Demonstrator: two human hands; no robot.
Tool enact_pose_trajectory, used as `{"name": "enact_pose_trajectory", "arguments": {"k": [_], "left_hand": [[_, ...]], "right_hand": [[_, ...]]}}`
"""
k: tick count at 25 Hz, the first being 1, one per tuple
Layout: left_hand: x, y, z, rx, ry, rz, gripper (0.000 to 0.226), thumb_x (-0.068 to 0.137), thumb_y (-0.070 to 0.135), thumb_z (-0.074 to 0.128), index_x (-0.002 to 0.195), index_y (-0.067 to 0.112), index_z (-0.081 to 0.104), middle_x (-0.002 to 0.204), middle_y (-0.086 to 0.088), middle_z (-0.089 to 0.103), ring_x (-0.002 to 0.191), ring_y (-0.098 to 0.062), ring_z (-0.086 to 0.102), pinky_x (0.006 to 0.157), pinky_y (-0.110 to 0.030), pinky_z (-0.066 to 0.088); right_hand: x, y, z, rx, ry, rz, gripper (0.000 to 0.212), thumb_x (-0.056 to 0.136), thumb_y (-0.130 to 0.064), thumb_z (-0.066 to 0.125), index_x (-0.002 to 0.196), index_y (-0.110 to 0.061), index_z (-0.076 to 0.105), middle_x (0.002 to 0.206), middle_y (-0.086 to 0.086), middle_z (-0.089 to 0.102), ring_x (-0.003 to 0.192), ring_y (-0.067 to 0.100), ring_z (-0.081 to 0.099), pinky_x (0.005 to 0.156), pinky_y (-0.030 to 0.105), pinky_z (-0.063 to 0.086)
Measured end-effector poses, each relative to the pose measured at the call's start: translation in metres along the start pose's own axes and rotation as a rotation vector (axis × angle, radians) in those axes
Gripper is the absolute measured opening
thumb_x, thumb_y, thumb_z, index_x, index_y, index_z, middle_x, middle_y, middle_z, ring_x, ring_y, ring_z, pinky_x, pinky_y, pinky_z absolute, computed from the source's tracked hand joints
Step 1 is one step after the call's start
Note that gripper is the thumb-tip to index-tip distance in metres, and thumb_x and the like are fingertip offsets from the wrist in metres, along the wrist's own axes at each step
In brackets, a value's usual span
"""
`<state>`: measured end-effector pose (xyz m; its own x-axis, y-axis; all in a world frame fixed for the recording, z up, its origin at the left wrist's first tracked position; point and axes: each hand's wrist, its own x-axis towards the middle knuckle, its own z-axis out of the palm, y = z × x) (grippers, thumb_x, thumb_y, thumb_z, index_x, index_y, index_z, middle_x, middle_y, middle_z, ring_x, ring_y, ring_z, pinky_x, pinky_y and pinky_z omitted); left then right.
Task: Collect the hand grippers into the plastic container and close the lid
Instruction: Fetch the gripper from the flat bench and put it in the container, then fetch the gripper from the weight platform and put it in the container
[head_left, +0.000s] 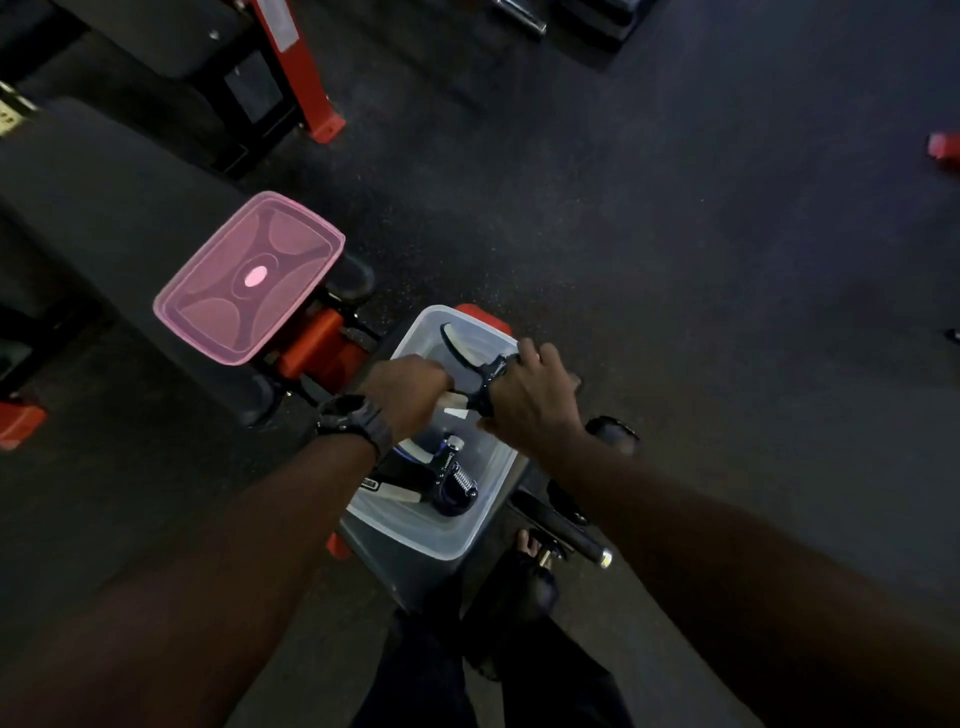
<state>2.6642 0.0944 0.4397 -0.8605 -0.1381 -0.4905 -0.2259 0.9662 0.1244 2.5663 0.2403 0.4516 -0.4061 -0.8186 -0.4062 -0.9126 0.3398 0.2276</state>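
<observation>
L hand (410, 387): over the open plastic container (415, 530), fingers curled round one white-padded handle of a hand gripper (480, 376); knuckles up, fingertips hidden.
R hand (530, 395): fingers wrapped round the black hinge/spring end of the same gripper; thumb side toward L hand. Both hands close, gripper spans between them.
Held gripper: above container's far half; 2nd handle, black w/ white pad, curves toward far rim. Cannot tell if it touches the container.
2nd hand gripper (447, 480): lying inside container, near half; chrome coil spring + knob visible, dark blue/black body, white-padded handles toward L wall.
Container: clear, rectangular, lid off; sits on a grey pad of red-framed gym equipment (322, 348).
Lid (249, 278): pink translucent, lying flat on end of black bench (104, 218), left of and apart from container.
Wristwatch (353, 418): black, L wrist.
Writing: small label by 2nd gripper's handle, too blurred to read. No brand legible.
Floor (675, 234): dark speckled rubber.
</observation>
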Motion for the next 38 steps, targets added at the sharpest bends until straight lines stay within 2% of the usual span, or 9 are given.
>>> {"name": "enact_pose_trajectory", "arguments": {"k": [5,11,17,20,22,24,29,33,38], "left_hand": [[0.023,0.009,0.027,0.197,-0.07,-0.003,0.028,0.1,0.028,0.05,0.116,0.014,0.068,0.12,-0.011,0.069,0.117,-0.034,0.065,0.085,-0.04,0.052],[0.028,0.013,0.039,0.12,-0.049,-0.036,0.022,0.094,0.024,0.057,0.109,0.013,0.068,0.114,-0.013,0.07,0.11,-0.035,0.066,0.083,-0.04,0.052],[0.026,0.046,-0.083,-0.613,0.367,-0.022,0.029,0.086,0.027,0.072,0.113,0.017,0.075,0.107,-0.008,0.079,0.098,-0.026,0.073,0.087,-0.03,0.055],[0.021,0.087,-0.195,-0.954,0.617,0.023,0.03,0.087,0.026,0.075,0.112,0.01,0.072,0.098,-0.007,0.076,0.087,-0.017,0.07,0.085,-0.028,0.056],[-0.001,0.119,-0.272,-1.088,0.725,0.105,0.031,0.09,0.034,0.072,0.11,0.011,0.071,0.095,-0.003,0.071,0.088,-0.016,0.067,0.084,-0.03,0.055],[-0.027,0.148,-0.335,-1.209,0.759,0.215,0.027,0.093,0.041,0.066,0.1,0.015,0.07,0.094,-0.004,0.07,0.089,-0.021,0.067,0.083,-0.035,0.052],[-0.132,0.241,-0.435,-1.306,0.77,0.548,0.034,0.099,0.051,0.05,0.091,0.018,0.057,0.092,-0.008,0.056,0.084,-0.021,0.054,0.076,-0.034,0.042],[-0.202,0.283,-0.439,-1.336,0.776,0.625,0.042,0.103,0.054,0.039,0.103,0.017,0.058,0.1,-0.009,0.053,0.091,-0.022,0.05,0.068,-0.025,0.041],[-0.266,0.307,-0.417,-1.31,0.742,0.596,0.064,0.101,0.064,0.029,0.118,0.013,0.061,0.106,-0.008,0.057,0.095,-0.024,0.053,0.081,-0.038,0.043]], "right_hand": [[0.015,-0.031,0.013,-0.149,-0.167,0.047,0.024,0.094,-0.044,0.055,0.106,-0.026,0.067,0.101,-0.002,0.065,0.095,0.021,0.052,0.073,0.038,0.025],[0.015,-0.028,0.022,0.05,-0.171,0.062,0.019,0.093,-0.034,0.056,0.101,-0.024,0.07,0.107,0.001,0.07,0.102,0.025,0.058,0.078,0.039,0.031],[-0.029,0.046,-0.038,0.886,0.156,0.362,0.029,0.09,-0.04,0.061,0.095,-0.015,0.074,0.095,0.015,0.074,0.093,0.034,0.07,0.072,0.033,0.047],[-0.081,0.124,-0.098,1.213,0.492,0.625,0.032,0.092,-0.043,0.063,0.098,-0.016,0.077,0.098,0.006,0.077,0.092,0.017,0.069,0.072,0.02,0.039],[-0.13,0.176,-0.147,1.394,0.674,0.754,0.039,0.093,-0.049,0.059,0.102,-0.015,0.075,0.106,0.006,0.075,0.093,0.013,0.063,0.081,0.029,0.046],[-0.177,0.214,-0.193,1.534,0.805,0.799,0.043,0.094,-0.056,0.053,0.093,-0.016,0.069,0.103,0.008,0.072,0.09,0.019,0.06,0.088,0.045,0.051],[-0.335,0.247,-0.276,1.589,1.129,0.823,0.052,0.094,-0.067,0.039,0.101,-0.022,0.064,0.116,0.013,0.069,0.102,0.025,0.067,0.093,0.042,0.053],[-0.407,0.225,-0.295,1.614,1.201,0.789,0.066,0.095,-0.069,0.033,0.119,-0.014,0.062,0.119,0.017,0.068,0.108,0.03,0.066,0.098,0.047,0.051],[-0.455,0.18,-0.309,1.678,1.22,0.696,0.065,0.096,-0.068,0.028,0.121,-0.016,0.058,0.129,0.021,0.062,0.123,0.038,0.057,0.105,0.053,0.046]]}}
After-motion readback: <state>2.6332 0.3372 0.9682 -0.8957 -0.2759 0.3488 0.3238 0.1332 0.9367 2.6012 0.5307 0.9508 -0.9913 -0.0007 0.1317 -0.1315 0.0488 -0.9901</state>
